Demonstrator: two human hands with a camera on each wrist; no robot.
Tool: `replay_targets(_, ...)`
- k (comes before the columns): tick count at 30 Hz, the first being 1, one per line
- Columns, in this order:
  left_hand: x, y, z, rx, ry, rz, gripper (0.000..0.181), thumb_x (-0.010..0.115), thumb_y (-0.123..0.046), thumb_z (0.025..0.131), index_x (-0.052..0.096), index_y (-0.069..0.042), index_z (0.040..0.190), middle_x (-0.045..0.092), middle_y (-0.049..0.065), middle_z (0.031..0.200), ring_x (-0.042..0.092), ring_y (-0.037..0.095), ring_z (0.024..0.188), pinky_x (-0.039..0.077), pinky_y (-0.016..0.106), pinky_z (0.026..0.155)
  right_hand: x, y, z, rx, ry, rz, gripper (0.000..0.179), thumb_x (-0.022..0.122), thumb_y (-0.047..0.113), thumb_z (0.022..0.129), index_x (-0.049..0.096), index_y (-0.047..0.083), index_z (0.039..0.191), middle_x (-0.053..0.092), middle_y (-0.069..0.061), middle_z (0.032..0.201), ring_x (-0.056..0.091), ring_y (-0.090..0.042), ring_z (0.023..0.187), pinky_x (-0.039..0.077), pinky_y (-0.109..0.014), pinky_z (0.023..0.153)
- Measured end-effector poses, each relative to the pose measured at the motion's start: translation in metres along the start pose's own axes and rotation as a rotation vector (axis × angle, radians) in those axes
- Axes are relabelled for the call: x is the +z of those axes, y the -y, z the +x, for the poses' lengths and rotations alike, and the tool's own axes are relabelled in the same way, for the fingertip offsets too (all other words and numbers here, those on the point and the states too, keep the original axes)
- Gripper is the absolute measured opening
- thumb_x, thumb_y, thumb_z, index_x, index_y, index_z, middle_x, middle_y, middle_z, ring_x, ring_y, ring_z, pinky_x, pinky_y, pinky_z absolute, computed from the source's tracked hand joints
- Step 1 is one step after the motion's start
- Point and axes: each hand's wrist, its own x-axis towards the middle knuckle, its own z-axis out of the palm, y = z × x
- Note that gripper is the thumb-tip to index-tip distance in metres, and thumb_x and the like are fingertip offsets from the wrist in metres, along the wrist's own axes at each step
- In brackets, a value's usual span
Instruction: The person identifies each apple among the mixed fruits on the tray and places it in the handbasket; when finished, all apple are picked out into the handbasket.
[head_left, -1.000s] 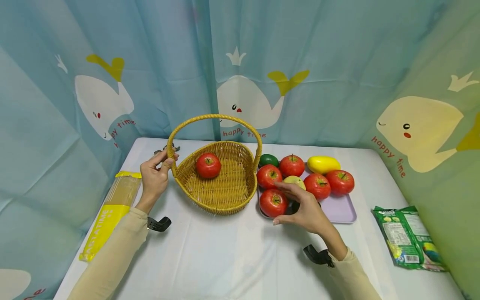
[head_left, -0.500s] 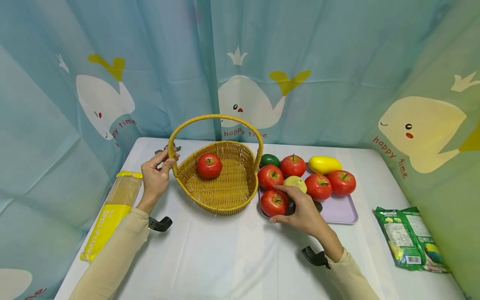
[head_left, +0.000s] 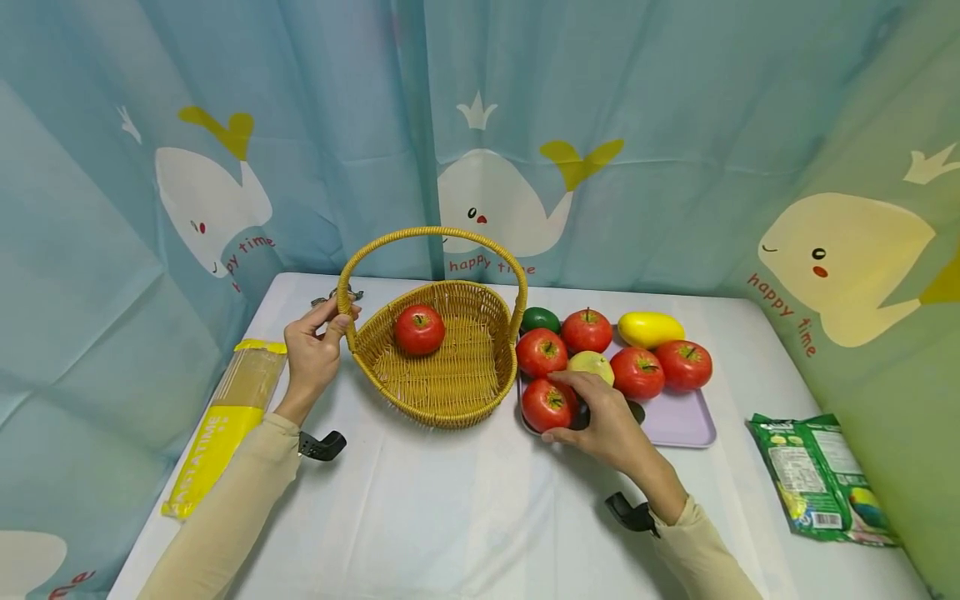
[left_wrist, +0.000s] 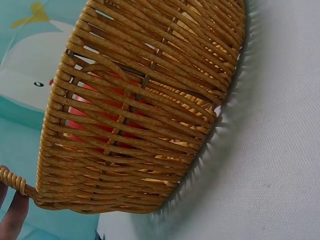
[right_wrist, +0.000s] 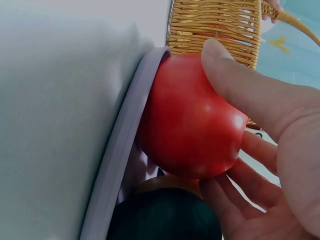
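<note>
My left hand grips the handle of the yellow woven basket low on its left side. Inside the basket sits one red apple, which shows through the weave in the left wrist view. On the right, my right hand holds another red apple at the near left corner of the lilac tray. In the right wrist view the thumb lies across the top of this apple, with fingers curled beneath. A dark green fruit lies close by, partly hidden under the hand in the head view.
More red apples, a pale green fruit, a yellow fruit and a green one crowd the tray. A yellow pasta pack lies left, a green packet right. Keys lie behind the left hand.
My right hand has moved slightly left and closed its thumb and fingers round the near apple. The left hand stays on the basket handle.
</note>
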Motion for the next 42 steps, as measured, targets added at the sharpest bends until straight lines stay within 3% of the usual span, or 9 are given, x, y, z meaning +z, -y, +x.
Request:
replay_targets(9,0.001,-0.0015,0.0015,-0.013,-0.008,-0.011,0.026,0.068,0.006,0.1,0.073,0.011,0.125,0.072,0.038,0.105,0.072,0.001,0.091,0.06,0.011,0.078,0.0018,0.0023,-0.0002,-0.016,-0.023,-0.055,0.089,0.108,0.021,0.057,0.068,0.003,0.135,0.07,-0.013,0.135,0.063,-0.034,0.127,0.056,-0.058,0.106)
replay_targets(20,0.0001,-0.0015,0.0004,-0.025,-0.005,-0.002,0.027,0.067,0.005,0.1,0.073,0.009,0.127,0.073,0.036,0.106,0.071,0.0,0.091,0.06,0.011,0.077,0.0032,0.0035,0.0008,0.039,0.017,-0.077,0.089,0.108,0.024,0.058,0.067,0.004,0.135,0.067,-0.014,0.135,0.061,-0.035,0.127,0.054,-0.06,0.109)
replay_targets(33,0.001,0.0007,-0.0016,0.003,-0.012,0.001,0.027,0.067,0.008,0.099,0.073,0.01,0.125,0.072,0.038,0.102,0.07,0.0,0.089,0.058,0.01,0.076,0.0066,0.0021,0.0016,-0.012,-0.078,-0.107,0.09,0.111,0.024,0.047,0.073,0.005,0.126,0.063,-0.011,0.118,0.057,-0.028,0.114,0.06,-0.053,0.094)
replay_targets(42,0.0007,0.0009,-0.0012,0.006,-0.008,0.001,0.026,0.068,0.007,0.099,0.074,0.011,0.124,0.072,0.037,0.102,0.07,0.0,0.09,0.058,0.01,0.075,0.0006,0.003,0.003,-0.032,-0.14,-0.024,0.088,0.111,0.024,0.045,0.073,0.009,0.123,0.063,-0.006,0.119,0.059,-0.023,0.116,0.062,-0.051,0.094)
